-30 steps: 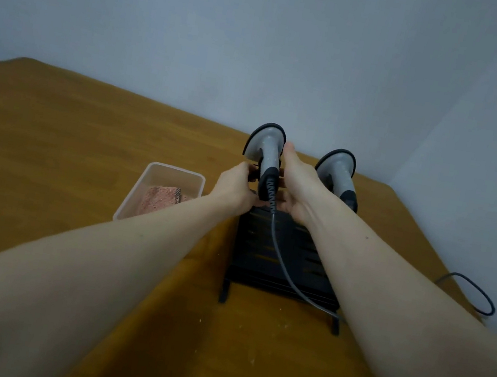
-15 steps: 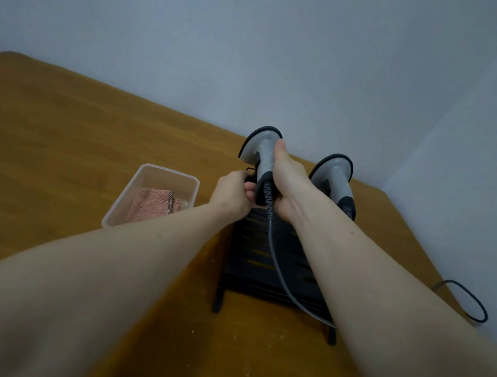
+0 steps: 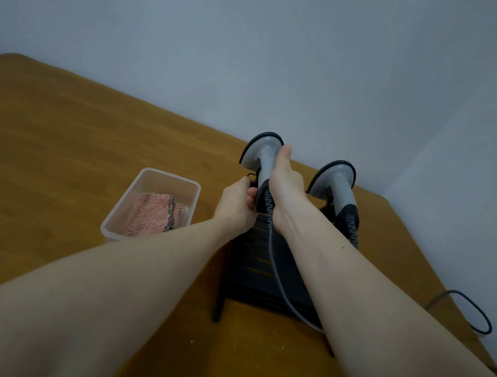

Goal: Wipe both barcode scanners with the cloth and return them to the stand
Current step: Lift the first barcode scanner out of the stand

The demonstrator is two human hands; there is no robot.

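Fingers of the right hand (image 3: 284, 191) wrap the left scanner (image 3: 262, 157), left hand (image 3: 236, 206) pinching by its base, probably steadying the stand (image 3: 260, 269).

Two grey scanners (image 3: 261, 154) (image 3: 336, 183) upright on black stand (image 3: 260, 269); pink cloth (image 3: 150, 214) lies left.

Wooden table (image 3: 49, 155) carries stand (image 3: 262, 276), clear tub (image 3: 157, 178), apparently cable (image 3: 470, 311).
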